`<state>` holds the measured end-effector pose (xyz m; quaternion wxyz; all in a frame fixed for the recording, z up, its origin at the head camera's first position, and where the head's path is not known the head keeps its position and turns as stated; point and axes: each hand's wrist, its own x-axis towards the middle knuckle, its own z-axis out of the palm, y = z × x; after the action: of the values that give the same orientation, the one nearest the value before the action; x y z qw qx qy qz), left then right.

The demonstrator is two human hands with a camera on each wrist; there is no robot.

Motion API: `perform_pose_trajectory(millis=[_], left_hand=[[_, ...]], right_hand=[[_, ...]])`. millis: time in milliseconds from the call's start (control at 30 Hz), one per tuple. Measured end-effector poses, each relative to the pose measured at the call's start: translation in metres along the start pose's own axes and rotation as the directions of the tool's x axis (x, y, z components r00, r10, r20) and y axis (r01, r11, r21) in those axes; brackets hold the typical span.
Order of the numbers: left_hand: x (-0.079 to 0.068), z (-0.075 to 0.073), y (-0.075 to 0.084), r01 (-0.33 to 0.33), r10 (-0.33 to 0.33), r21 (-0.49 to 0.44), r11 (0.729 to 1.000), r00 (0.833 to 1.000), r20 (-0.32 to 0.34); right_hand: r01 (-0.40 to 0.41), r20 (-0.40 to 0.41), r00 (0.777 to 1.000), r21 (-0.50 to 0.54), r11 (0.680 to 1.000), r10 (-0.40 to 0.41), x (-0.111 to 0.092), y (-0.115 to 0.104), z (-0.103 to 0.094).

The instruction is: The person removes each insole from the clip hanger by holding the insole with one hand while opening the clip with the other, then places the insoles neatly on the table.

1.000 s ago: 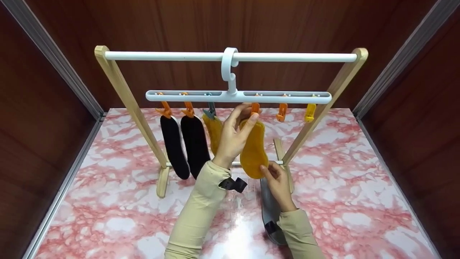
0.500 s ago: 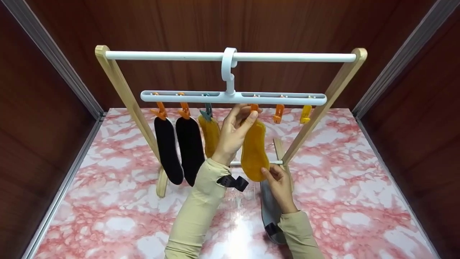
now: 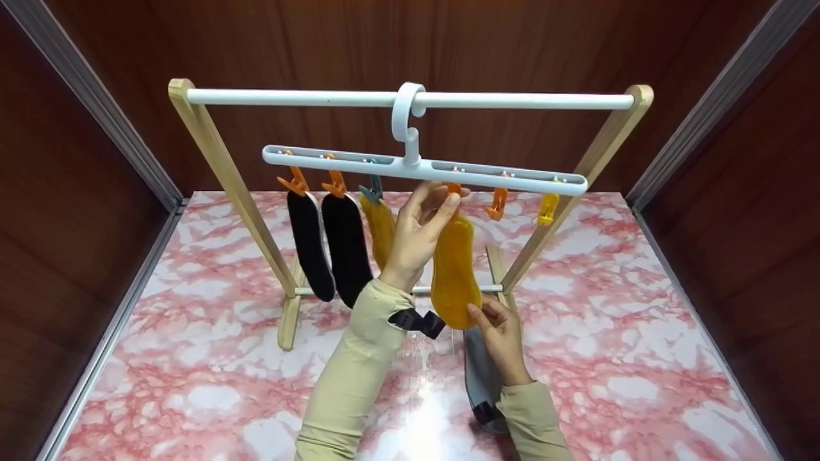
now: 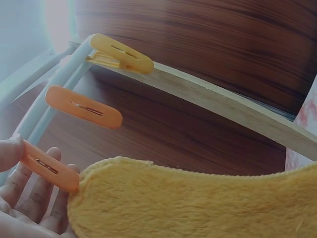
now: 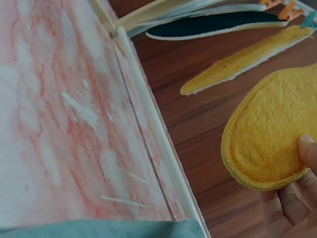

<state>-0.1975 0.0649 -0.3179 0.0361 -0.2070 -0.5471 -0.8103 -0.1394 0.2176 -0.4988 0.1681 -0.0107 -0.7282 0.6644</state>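
Three insoles hang; left hand pinches a clip, right hand holds a fourth insole — two clips are bare.

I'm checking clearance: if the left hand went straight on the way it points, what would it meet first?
Past the orange clip it pinches, the left hand would probably meet the white hanger bar just above, though depth is hard to judge.
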Motion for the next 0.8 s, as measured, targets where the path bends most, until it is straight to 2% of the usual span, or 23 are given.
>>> perform_pose_trajectory(millis=[200, 500, 800], left_hand=[[-0.002, 0.0, -0.002, -0.023, 0.023, 0.034, 0.999, 1.0, -0.01], [-0.004, -0.004, -0.007, -0.109, 0.101, 0.091, 0.99, 0.991, 0.082], [-0.005, -0.005, -0.007, -0.168, 0.151, 0.178, 0.97, 0.983, 0.104]], right_hand=[[-0.006, -0.002, 1.0, -0.017, 1.0, 0.005, -0.005, 0.001, -0.004], [-0.017, -0.016, 1.0, -0.033, 0.999, 0.016, -0.011, 0.001, -0.008], [-0.056, -0.032, 0.998, -0.041, 0.998, 0.055, -0.014, 0.004, -0.01]])
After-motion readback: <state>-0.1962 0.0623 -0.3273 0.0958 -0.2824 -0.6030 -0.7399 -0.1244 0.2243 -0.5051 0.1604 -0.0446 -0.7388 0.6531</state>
